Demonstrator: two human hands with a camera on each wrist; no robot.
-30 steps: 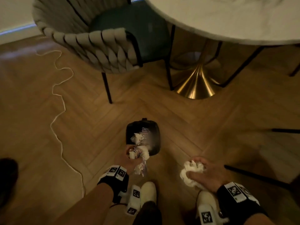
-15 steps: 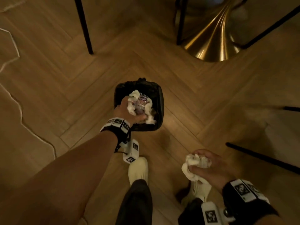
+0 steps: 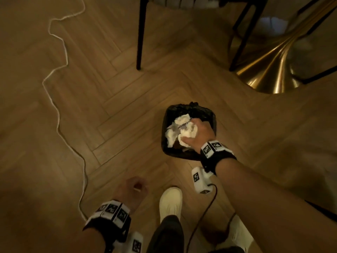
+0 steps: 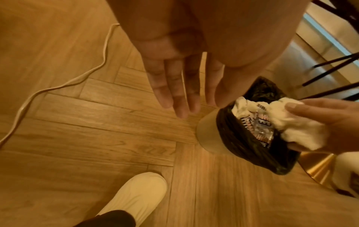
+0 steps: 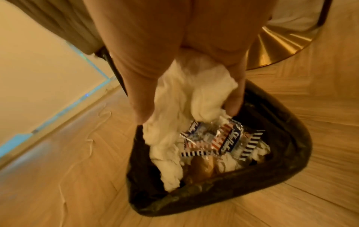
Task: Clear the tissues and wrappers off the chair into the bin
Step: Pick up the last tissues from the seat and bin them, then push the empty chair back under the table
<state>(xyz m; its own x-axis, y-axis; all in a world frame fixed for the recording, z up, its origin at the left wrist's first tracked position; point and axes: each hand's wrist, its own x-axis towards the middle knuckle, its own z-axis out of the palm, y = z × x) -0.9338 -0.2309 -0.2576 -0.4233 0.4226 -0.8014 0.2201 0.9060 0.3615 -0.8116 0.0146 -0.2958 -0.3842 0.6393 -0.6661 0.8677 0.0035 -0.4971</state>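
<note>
A small bin [image 3: 166, 125] with a black liner stands on the wooden floor in front of my feet. White tissues and a striped snack wrapper [image 5: 219, 141] lie inside it. My right hand [image 3: 193, 132] hangs over the bin mouth and grips a crumpled white tissue [image 5: 184, 99] between thumb and fingers; the tissue's lower end dangles into the bin [image 5: 291, 138]. My left hand [image 4: 180, 104] is empty, fingers straight, held above the floor left of the bin [image 4: 242, 153]. In the head view the left hand [image 3: 135, 185] sits near my left foot.
Black chair legs [image 3: 139, 33] stand beyond the bin, with the woven seat edge at the top of the head view. A gold table base [image 3: 269, 70] lies at the far right. A white cord [image 3: 58, 115] snakes across the floor on the left. My pale shoes [image 3: 170, 201] are close below the bin.
My left hand let its tissues and wrapper go into the bin and drew back towards me, empty. My right hand carried its tissue from beside my foot to over the bin.
</note>
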